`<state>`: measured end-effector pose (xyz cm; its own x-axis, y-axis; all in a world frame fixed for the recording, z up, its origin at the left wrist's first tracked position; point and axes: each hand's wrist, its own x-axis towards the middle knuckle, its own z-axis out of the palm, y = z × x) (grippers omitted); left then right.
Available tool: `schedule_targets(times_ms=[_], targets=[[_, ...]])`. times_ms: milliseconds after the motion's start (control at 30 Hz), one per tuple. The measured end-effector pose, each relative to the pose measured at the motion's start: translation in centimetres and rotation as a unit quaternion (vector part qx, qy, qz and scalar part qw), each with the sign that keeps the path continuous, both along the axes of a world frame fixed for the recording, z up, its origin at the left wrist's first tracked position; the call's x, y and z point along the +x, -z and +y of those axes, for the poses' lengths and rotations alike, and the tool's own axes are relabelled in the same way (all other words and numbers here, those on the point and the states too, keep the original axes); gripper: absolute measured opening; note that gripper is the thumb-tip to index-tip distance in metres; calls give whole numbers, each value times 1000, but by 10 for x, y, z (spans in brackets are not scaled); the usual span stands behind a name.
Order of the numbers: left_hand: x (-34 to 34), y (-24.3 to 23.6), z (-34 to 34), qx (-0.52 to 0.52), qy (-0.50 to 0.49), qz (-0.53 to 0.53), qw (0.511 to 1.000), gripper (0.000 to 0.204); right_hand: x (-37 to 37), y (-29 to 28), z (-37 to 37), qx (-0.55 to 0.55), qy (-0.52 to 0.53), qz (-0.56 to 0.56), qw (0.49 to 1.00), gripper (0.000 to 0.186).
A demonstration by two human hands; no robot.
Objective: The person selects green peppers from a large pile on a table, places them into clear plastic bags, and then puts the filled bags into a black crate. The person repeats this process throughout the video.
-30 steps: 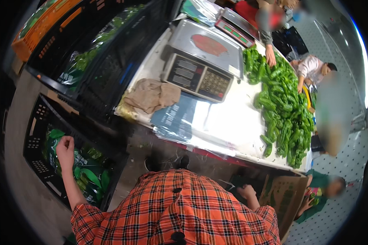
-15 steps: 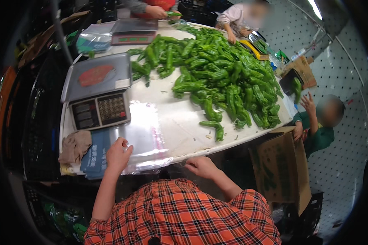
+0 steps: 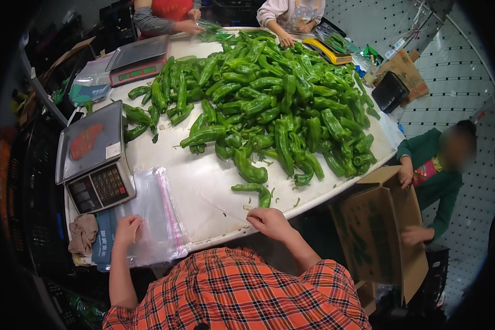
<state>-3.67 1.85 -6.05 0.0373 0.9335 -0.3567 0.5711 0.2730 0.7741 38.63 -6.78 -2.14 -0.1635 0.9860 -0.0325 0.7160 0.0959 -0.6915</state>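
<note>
My left hand (image 3: pixel 128 230) is over the left part of a stack of clear plastic bags (image 3: pixel 154 223), at the table's near edge. Its fingers are curled together, and whether a bag is pinched in them is hidden. To the right, my right hand (image 3: pixel 269 223) is closed at the same edge. A thin clear strip (image 3: pixel 220 205) runs across the tabletop towards its fingertips; I cannot make out what the fingers hold. Just beyond that hand lies a single green pepper (image 3: pixel 254 190). A large heap of green peppers (image 3: pixel 280 96) covers the far middle and right of the table.
A scale (image 3: pixel 92 144) with a keypad stands at the left, with another scale (image 3: pixel 139 54) behind it. A crumpled cloth (image 3: pixel 83 234) lies by the bags. A person in green (image 3: pixel 444 165) handles an open cardboard box (image 3: pixel 368 231) at the right. Two people work across the table.
The view has shifted, bringing the table lower and to the left. At the right, the person's raised hand has come down to the cardboard box. My left hand's fingers are more curled.
</note>
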Motion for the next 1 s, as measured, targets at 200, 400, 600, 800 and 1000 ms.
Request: schedule_targets(times_ms=[200,400,600,800,1000], targets=[[27,-141,-27,225,-111,-101,963,13,-5,-8,44,-3,-38,171,985,15],[131,-179,-38,429,150,105,885,3,-70,-53,86,-144,-206,420,872,80],[154,-182,-25,430,188,67,881,8,-90,-43,97,182,-154,246,940,22],[170,-180,-26,450,60,53,889,45,-114,-61,105,368,-60,77,925,13],[123,-129,1,398,23,409,821,65,-137,-54,113,397,-78,62,912,11]])
